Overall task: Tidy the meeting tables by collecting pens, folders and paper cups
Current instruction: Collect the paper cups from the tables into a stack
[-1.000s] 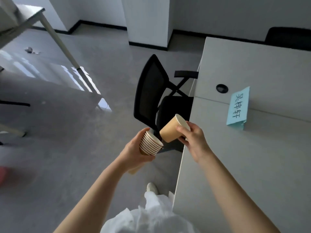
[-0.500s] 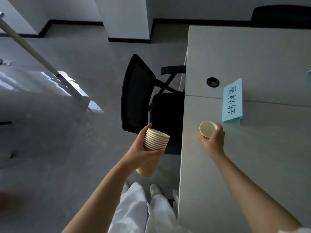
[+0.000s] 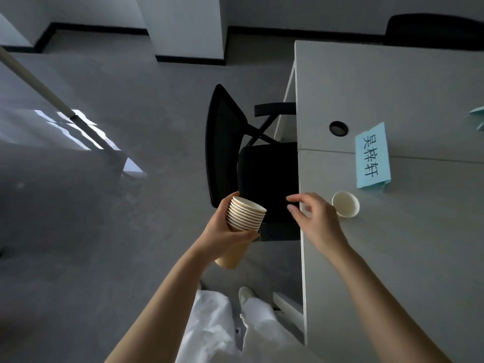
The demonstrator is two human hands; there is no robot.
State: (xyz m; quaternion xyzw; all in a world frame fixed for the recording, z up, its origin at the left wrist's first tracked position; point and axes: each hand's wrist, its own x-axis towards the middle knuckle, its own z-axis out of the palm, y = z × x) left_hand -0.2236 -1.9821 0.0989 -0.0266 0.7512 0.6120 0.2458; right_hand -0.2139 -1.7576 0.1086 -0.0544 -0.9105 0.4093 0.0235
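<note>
The left hand [image 3: 222, 229] gripped a stack of paper cups [image 3: 245, 217]. The right hand [image 3: 318, 222], fingers loosely spread, held nothing; a single paper cup [image 3: 345, 204] stood, apparently empty, on the table [image 3: 392, 258] at its two o'clock.

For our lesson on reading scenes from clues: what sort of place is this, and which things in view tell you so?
Most likely an office meeting room. A long grey table carries a folded blue name card, a black office chair is tucked under it, and a paper cup stands near the card.
</note>
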